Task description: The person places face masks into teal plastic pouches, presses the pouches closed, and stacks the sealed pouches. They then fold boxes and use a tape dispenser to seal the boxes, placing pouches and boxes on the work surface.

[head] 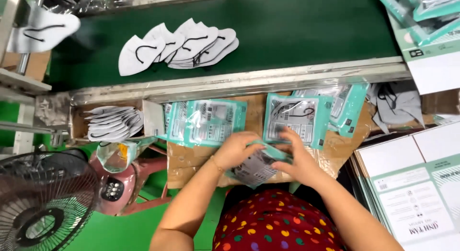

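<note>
Both hands, left [235, 149] & right [297, 157], closed on a teal-edged clear plastic mask pouch [256, 165] at near edge of brown cardboard-covered surface [191, 160]. Packed pouches [206, 121] crowd behind; little free room. Pouch contents partly hidden by fingers.

A packing station in a face-mask factory is shown. A dark green conveyor belt [297, 35] with a worn metal edge rail [239, 81] carries a fanned pile of white folded face masks [179, 46]. Beside it, a cardboard-covered tabletop [191, 160] is laid with sealed teal-and-clear plastic mask packets [207, 121], and more white masks are stacked in a small open cardboard box [112, 122]. Flat printed white-and-teal cartons [412, 188] are piled at one side, and a pink electric fan [45, 198] stands on the green floor [124, 232].
</note>
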